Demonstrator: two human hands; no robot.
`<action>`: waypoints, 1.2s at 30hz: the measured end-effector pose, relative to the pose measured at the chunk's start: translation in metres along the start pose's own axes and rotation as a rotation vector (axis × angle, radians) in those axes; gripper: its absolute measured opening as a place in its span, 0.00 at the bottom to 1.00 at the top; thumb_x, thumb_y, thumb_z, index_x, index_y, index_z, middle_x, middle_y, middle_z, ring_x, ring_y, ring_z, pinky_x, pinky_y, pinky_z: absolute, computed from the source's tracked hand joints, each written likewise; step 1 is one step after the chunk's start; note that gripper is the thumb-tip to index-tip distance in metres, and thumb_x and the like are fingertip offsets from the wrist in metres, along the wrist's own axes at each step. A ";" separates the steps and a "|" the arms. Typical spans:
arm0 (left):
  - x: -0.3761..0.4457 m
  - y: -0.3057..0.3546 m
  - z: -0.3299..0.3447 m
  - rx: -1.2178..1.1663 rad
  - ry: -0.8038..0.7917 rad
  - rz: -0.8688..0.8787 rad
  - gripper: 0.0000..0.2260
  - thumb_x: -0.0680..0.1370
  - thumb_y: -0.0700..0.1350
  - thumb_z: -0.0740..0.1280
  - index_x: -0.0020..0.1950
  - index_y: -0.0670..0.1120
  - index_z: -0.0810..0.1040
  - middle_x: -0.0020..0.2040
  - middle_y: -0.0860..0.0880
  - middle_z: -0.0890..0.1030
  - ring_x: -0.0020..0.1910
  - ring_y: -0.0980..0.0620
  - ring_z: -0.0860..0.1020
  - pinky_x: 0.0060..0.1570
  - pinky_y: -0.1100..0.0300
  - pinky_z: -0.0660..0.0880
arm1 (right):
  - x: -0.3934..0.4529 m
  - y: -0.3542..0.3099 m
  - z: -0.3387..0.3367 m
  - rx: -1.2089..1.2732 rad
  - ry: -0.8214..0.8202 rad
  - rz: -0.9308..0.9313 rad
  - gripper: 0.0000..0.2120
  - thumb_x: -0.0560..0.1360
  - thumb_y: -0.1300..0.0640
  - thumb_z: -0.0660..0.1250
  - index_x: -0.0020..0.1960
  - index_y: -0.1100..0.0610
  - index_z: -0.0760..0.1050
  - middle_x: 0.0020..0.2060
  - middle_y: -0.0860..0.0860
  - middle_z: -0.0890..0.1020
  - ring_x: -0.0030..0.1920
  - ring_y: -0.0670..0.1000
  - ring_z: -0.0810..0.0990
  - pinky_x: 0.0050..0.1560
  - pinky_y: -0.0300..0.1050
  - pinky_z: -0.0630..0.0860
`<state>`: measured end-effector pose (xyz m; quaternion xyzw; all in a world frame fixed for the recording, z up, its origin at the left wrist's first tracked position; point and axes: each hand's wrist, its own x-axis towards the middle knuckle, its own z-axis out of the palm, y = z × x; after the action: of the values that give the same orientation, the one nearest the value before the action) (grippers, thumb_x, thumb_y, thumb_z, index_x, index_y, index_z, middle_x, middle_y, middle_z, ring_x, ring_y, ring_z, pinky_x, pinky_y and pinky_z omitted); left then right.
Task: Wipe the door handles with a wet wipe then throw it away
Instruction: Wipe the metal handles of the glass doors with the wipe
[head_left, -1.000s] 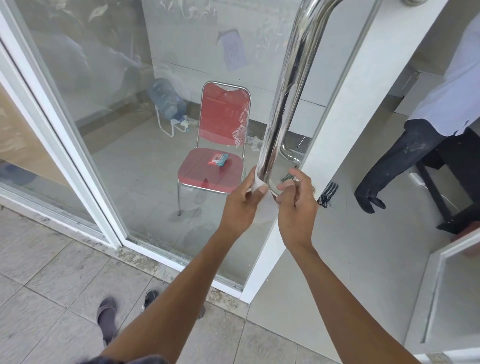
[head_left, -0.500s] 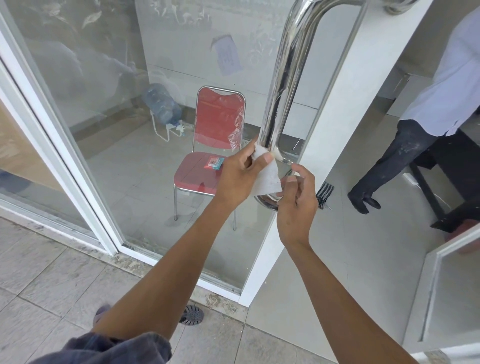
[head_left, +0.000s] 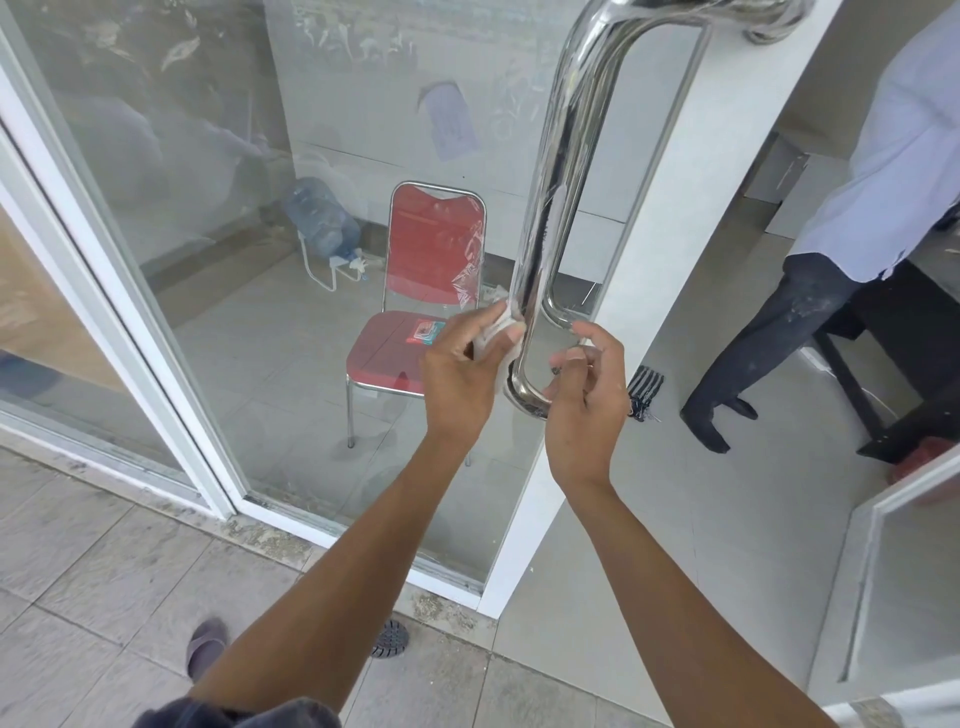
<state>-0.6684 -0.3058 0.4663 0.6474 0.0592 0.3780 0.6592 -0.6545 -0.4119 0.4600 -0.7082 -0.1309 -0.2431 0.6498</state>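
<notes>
The door handle (head_left: 558, 171) is mirror-bright silver steel on a white door frame (head_left: 670, 208). The wet wipe (head_left: 500, 332) is white. Behind the glass, the chair (head_left: 410, 317) is red with silver legs; on its seat lies a red and teal packet (head_left: 426, 332). The water bottle (head_left: 322, 223) is pale blue. The floor tiles (head_left: 104, 561) are grey.

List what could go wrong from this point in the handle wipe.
1. The left hand holds the wipe against only the lower end of the handle; the long upper stretch could get skipped.
2. The wipe is bunched small in the fingers, so it may slip out or cover little of the bar.
3. The right hand hovers loosely curled by the bottom bend, holding nothing, so the open door may swing under pressure.
</notes>
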 end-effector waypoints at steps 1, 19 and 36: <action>0.003 0.005 0.003 0.005 0.011 0.055 0.13 0.75 0.42 0.74 0.59 0.48 0.82 0.51 0.43 0.84 0.47 0.48 0.81 0.50 0.61 0.78 | 0.000 0.000 0.000 -0.004 0.002 -0.001 0.15 0.81 0.64 0.55 0.61 0.52 0.74 0.40 0.48 0.81 0.37 0.58 0.79 0.40 0.44 0.77; -0.009 -0.025 0.014 -0.021 -0.356 -0.528 0.02 0.81 0.47 0.67 0.51 0.53 0.74 0.54 0.43 0.81 0.60 0.39 0.80 0.63 0.43 0.75 | -0.004 0.009 -0.016 -0.042 -0.040 0.054 0.14 0.81 0.65 0.56 0.61 0.53 0.75 0.40 0.50 0.81 0.34 0.58 0.77 0.37 0.44 0.76; -0.059 -0.024 0.118 -0.612 -0.024 -1.130 0.22 0.83 0.56 0.57 0.70 0.42 0.72 0.62 0.41 0.78 0.57 0.44 0.78 0.57 0.51 0.76 | 0.007 0.043 -0.085 -0.170 -0.016 0.193 0.18 0.80 0.65 0.58 0.48 0.45 0.79 0.34 0.42 0.81 0.37 0.46 0.80 0.43 0.54 0.81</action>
<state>-0.6333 -0.4324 0.4389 0.3031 0.2733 -0.0351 0.9123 -0.6417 -0.5020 0.4302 -0.7719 -0.0464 -0.1840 0.6068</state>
